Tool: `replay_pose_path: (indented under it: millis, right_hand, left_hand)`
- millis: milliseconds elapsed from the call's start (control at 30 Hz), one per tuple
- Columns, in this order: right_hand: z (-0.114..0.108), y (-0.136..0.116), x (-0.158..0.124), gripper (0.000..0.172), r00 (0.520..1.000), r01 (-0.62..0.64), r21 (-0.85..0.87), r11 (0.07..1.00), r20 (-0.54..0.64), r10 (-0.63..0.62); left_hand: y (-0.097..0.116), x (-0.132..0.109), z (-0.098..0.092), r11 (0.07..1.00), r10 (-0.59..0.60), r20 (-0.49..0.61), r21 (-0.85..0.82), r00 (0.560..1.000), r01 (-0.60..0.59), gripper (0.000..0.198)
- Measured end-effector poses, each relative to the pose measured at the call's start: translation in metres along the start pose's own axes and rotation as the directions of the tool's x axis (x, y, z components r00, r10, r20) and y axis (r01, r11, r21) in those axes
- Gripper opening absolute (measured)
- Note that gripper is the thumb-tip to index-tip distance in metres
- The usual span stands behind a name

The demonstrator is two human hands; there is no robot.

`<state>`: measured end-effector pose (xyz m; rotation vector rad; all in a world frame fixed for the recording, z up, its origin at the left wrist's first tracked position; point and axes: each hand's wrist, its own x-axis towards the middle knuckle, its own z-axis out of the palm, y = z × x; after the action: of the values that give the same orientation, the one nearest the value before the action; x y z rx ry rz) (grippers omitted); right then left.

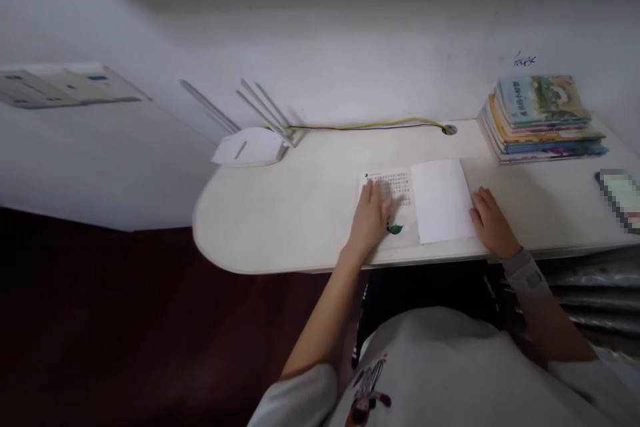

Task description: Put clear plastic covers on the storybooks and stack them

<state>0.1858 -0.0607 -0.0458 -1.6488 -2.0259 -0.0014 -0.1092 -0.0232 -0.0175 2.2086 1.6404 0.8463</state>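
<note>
All the fingers of the left hand (376,195) lie spread and flat on the printed left page of an open booklet (400,187), released, with nothing pinched between them. That left hand (369,221) covers part of the page's grid of small characters, and a small green leaf picture (395,229) shows just below its little finger. The fingers of the right hand (477,208) curve loosely, unclenched, and touch the outer edge of the booklet's blank white page (441,201). That right hand (493,225) rests just beside the booklet, with a grey wrist band (526,273) around its wrist.

The booklet lies near the front edge of a cream rounded desk (260,240). Behind it, a yellow-and-black cable (370,124) runs along the desk's back edge into a round grommet (449,129). Farther left of the booklet sits a white router (250,147) with several raised antennas (260,107). To its right stands a stack of picture books (543,121), and farther right, at the frame edge, lies a phone (620,200), its screen pixelated.
</note>
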Motion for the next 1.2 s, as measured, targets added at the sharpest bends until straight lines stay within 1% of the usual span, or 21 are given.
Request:
replay_pose_path:
  millis: [67,100,133,200,233,267,333,400,567,733,1000,1200]
  right_hand:
    - [-0.007,-0.013,0.007,0.049,0.996,0.084,-0.085,0.993,0.037,-0.081]
    - [-0.01,-0.022,0.011,0.049,0.985,0.157,-0.112,0.981,0.083,-0.149]
    - [-0.013,-0.03,0.016,0.05,0.964,0.242,-0.126,0.962,0.143,-0.224]
    - [-0.014,-0.046,0.025,0.051,0.902,0.383,-0.124,0.915,0.266,-0.341]
    - [-0.013,-0.052,0.029,0.052,0.876,0.419,-0.126,0.899,0.315,-0.364]
    - [-0.012,-0.056,0.032,0.052,0.861,0.434,-0.132,0.891,0.352,-0.368]
    - [-0.008,-0.059,0.035,0.053,0.852,0.431,-0.144,0.891,0.39,-0.349]
    - [-0.004,-0.058,0.034,0.055,0.855,0.418,-0.141,0.897,0.395,-0.336]
    - [-0.002,-0.051,0.026,0.059,0.88,0.372,-0.109,0.922,0.357,-0.313]
    - [-0.002,-0.046,0.023,0.059,0.893,0.349,-0.07,0.935,0.329,-0.308]
    - [-0.002,-0.04,0.023,0.061,0.889,0.349,-0.065,0.935,0.337,-0.308]
    - [-0.004,-0.033,0.026,0.062,0.88,0.356,-0.058,0.933,0.357,-0.314]
  left_hand:
    - [-0.021,-0.006,-0.004,0.992,-0.12,-0.017,-0.039,0.993,0.119,0.06]
    - [-0.028,-0.008,-0.005,0.988,-0.144,-0.018,-0.056,0.989,0.142,0.061]
    - [-0.032,-0.01,-0.005,0.986,-0.153,-0.023,-0.072,0.988,0.151,0.061]
    - [-0.035,-0.012,-0.006,0.982,-0.159,-0.033,-0.105,0.987,0.155,0.061]
    - [-0.036,-0.013,-0.006,0.98,-0.164,-0.036,-0.121,0.986,0.159,0.061]
    - [-0.036,-0.013,-0.006,0.977,-0.171,-0.037,-0.136,0.985,0.164,0.062]
    - [-0.037,-0.014,-0.005,0.974,-0.176,-0.039,-0.151,0.984,0.169,0.062]
    - [-0.038,-0.015,-0.004,0.979,-0.161,-0.046,-0.137,0.986,0.153,0.063]
    - [-0.043,-0.015,-0.001,0.992,-0.12,-0.052,-0.055,0.991,0.117,0.066]
    - [-0.046,-0.014,0.0,0.994,-0.104,-0.035,-0.05,0.994,0.102,0.067]
    - [-0.044,-0.015,0.002,0.994,-0.106,-0.048,-0.03,0.993,0.105,0.065]
    - [-0.042,-0.014,0.002,0.995,-0.097,-0.023,0.015,0.995,0.097,0.067]
